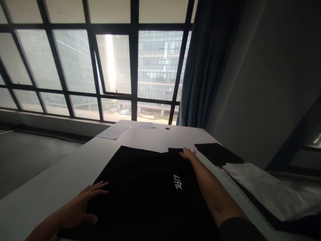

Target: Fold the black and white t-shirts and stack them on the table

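Note:
A black garment (145,187) with white lettering lies spread out on the white table (150,135). It looks like a T-shirt, but its near end runs out of view. On its left edge rests my left hand (86,204), fingers stretched out and thumb apart. My right hand (187,154) reaches to the far right corner of the cloth and lies on it with spread fingers. A small black flap sticks out beyond the far edge, beside my right fingers.
Right of the garment lies a folded black cloth (218,153). Nearer, white fabric (271,187) hangs over the right edge. Paper sheets (114,132) sit at the table's far left, near a round cable hole (167,128). Behind are windows and a blue curtain (203,73).

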`<state>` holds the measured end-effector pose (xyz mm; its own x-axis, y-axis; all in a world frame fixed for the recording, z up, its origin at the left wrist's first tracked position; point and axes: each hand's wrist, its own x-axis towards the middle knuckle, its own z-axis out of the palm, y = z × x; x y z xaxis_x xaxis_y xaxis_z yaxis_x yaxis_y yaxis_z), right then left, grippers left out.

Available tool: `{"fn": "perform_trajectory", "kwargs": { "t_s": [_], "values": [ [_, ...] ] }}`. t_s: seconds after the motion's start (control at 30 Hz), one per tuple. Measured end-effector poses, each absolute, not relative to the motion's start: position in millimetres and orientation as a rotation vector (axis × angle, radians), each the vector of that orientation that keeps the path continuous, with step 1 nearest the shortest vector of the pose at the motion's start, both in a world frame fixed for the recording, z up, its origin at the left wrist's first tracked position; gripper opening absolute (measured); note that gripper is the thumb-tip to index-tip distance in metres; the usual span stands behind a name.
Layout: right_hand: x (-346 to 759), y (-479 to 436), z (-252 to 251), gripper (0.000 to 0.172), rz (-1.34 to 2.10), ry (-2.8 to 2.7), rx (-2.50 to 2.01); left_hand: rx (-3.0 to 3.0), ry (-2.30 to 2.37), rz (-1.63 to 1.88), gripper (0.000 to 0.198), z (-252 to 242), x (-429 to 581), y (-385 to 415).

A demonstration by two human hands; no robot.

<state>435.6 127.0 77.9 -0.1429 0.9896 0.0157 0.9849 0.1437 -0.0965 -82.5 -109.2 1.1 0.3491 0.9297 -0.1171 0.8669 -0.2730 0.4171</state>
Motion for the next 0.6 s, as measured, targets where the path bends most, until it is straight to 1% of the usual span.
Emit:
{"fn": "perform_trajectory", "kwargs": {
  "t_s": [0.07,0.17,0.3,0.4,0.47,0.6],
  "values": [
    [433,125,84,0.049,0.069,-2.241,-2.041,2.195,1.582,0.207,0.085,2,-81,-110],
    [439,93,79,0.054,0.199,-2.229,-2.094,2.194,1.593,0.201,0.087,5,-77,-113],
    [470,17,46,0.074,0.431,-2.386,-1.944,2.212,1.606,0.153,0.086,14,-72,-116],
    [493,-20,28,0.081,0.611,-2.413,-1.958,2.253,1.576,0.152,0.082,23,-64,-107],
    [499,-22,26,0.080,0.608,-2.418,-1.983,2.275,1.565,0.153,0.079,27,-56,-95],
    [498,-7,34,0.062,0.417,-2.360,-2.006,2.293,1.626,0.125,0.077,29,-40,-73]
  ]
}}
